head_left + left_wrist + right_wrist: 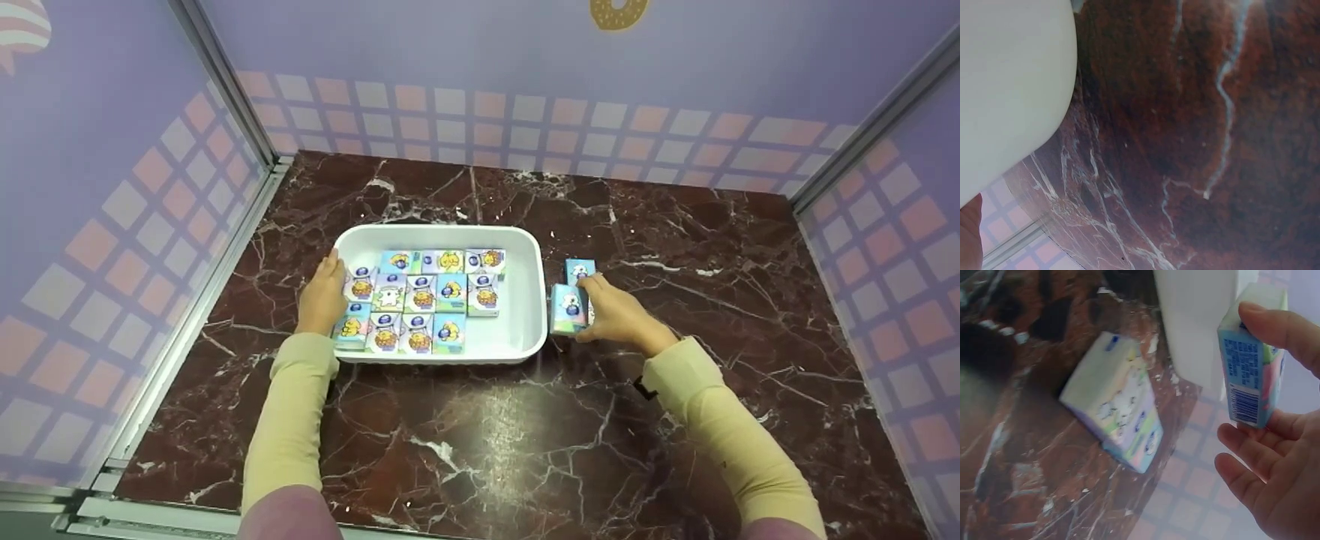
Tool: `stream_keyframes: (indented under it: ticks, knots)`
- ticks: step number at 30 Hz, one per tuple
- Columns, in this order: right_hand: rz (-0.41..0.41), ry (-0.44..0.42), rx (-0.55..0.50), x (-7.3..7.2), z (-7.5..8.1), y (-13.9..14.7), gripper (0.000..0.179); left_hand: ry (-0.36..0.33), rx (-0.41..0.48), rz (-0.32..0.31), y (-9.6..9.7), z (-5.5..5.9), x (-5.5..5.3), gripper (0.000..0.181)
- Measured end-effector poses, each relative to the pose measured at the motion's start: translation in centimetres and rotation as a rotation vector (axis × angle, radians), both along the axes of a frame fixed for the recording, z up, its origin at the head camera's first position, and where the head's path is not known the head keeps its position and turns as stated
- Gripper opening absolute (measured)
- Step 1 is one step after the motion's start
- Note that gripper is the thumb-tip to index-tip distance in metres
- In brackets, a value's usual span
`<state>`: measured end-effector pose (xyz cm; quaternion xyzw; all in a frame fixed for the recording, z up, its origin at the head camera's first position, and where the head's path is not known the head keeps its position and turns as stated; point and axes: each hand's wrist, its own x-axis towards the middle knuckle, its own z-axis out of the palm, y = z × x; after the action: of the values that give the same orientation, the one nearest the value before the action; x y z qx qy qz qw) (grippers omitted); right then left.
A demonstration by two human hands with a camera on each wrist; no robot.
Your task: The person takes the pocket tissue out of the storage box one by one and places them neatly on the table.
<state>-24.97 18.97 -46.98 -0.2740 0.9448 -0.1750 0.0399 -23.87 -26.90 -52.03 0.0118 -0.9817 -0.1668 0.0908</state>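
My right hand [619,311] pinches a small blue tissue pack [568,309] just right of the white tub. In the right wrist view, the thumb lies on the top end of this upright pack [1244,377], with fingers under its lower end. Below it, more tissue packs [1123,402] lie on the table, partly covered by the hand in the head view. My left hand [322,294] rests at the tub's left rim, fingers extended along it. Only a sliver of that hand [968,233] shows beside the tub's outer wall [1010,84].
The white tub [525,341] holds rows of upturned tissue packs [420,292], with bare floor along its right side. It stands on a dark red marbled table [510,442]. Purple checkered walls [525,67] enclose the back and both sides.
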Motion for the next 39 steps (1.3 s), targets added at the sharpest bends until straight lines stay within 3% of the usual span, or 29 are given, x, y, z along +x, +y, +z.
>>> stream_keyframes:
  ticks: [8, 15, 23, 39]
  knots:
    - [0.04, -0.009, 0.095, 1.5, -1.9, 0.8, 0.082, -0.025, 0.001, 0.01, 0.0, -0.1, -0.1, 0.06]
    - [0.081, 0.034, 0.099, 2.3, -3.2, 1.8, 0.082, -0.023, -0.002, 0.009, 0.0, 0.0, 0.0, 0.06]
    - [0.103, 0.117, 0.111, 2.9, -4.1, 3.1, 0.078, -0.035, 0.011, 0.015, 0.0, 0.0, 0.0, 0.061]
    - [0.124, 0.143, 0.181, 3.2, -5.5, 4.1, 0.078, -0.02, 0.011, 0.016, 0.0, -0.1, 0.1, 0.06]
